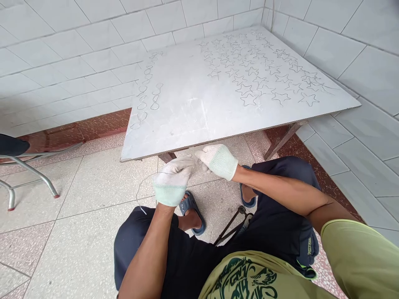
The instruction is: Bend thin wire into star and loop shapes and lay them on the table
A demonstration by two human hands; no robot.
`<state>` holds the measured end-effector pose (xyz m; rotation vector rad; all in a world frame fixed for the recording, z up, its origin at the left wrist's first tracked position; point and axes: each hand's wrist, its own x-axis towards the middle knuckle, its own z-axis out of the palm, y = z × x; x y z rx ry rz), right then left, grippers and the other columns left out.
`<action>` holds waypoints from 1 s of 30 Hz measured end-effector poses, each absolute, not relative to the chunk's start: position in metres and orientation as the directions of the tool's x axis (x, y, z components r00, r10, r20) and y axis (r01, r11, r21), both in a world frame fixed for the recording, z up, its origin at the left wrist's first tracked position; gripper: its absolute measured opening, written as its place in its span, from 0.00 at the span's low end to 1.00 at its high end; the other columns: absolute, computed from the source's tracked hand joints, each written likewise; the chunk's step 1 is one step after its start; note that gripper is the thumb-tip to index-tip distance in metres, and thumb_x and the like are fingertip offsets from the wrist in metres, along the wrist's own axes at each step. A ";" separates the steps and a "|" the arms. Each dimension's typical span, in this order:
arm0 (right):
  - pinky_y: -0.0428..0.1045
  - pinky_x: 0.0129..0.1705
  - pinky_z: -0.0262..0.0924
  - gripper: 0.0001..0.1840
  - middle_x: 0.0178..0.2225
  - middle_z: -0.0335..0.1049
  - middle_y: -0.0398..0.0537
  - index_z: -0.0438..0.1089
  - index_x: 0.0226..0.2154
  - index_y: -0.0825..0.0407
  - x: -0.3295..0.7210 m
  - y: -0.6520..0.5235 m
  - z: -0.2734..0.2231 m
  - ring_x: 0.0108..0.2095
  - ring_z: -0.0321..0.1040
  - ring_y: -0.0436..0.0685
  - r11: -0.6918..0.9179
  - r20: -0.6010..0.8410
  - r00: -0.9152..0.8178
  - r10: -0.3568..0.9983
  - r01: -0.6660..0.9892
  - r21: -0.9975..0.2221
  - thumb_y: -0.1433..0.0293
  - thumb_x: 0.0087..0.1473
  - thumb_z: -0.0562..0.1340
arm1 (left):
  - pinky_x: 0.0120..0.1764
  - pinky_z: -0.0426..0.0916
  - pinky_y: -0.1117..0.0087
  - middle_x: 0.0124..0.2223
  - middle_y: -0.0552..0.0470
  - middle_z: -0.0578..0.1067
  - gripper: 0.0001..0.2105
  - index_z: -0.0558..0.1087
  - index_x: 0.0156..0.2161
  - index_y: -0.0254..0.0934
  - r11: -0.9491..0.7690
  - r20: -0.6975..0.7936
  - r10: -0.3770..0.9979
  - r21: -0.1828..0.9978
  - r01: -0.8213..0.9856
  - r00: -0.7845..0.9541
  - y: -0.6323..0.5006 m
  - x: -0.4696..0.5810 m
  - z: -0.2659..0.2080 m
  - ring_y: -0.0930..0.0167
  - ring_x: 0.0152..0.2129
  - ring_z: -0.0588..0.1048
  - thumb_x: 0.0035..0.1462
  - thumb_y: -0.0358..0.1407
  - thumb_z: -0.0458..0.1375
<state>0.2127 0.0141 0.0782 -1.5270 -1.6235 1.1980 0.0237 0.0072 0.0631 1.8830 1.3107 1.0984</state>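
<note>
My left hand (174,178), in a white knitted glove, is closed on a thin wire (139,189). The wire's loose end trails out to the left and hangs down over my knee. My right hand (218,160), gloved as well, is closed with its fingertips almost against those of the left, just off the table's front edge. What lies between the fingertips is too fine to make out clearly, though it appears to be the same wire. On the white table (181,120) beyond lie many bent wire stars (249,99) at the right and several twisted wire loops (155,97) at the left.
Tiled walls (339,50) meet behind the table's far corner. A table leg (283,141) stands near my right knee. Between my feet on the floor is a long-handled tool (232,226). A metal-legged chair (34,170) stands at the far left.
</note>
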 end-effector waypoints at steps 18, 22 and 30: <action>0.50 0.61 0.70 0.19 0.53 0.84 0.47 0.81 0.55 0.52 0.243 0.020 0.096 0.50 0.81 0.53 0.242 0.107 -0.357 0.928 0.359 -0.901 0.77 0.67 0.60 | 0.26 0.77 0.66 0.30 0.47 0.84 0.06 0.82 0.25 0.41 -0.131 0.065 0.949 0.971 0.199 0.308 0.013 0.007 0.082 0.67 0.22 0.78 0.50 0.38 0.67; 0.58 0.70 0.63 0.22 0.61 0.79 0.51 0.80 0.59 0.51 0.251 0.021 0.096 0.62 0.75 0.60 0.551 0.299 -0.532 0.792 0.412 -0.725 0.74 0.65 0.63 | 0.27 0.78 0.65 0.29 0.48 0.83 0.07 0.82 0.25 0.41 -0.149 0.075 0.947 0.964 0.219 0.313 0.014 0.002 0.084 0.67 0.21 0.78 0.49 0.40 0.67; 0.61 0.65 0.63 0.19 0.50 0.81 0.51 0.83 0.34 0.49 0.238 0.036 0.093 0.54 0.74 0.61 0.847 0.372 -0.789 0.490 0.329 -0.418 0.71 0.72 0.59 | 0.28 0.78 0.66 0.35 0.46 0.86 0.07 0.83 0.26 0.40 -0.126 0.048 0.947 0.965 0.229 0.317 0.019 0.002 0.079 0.67 0.22 0.79 0.49 0.40 0.67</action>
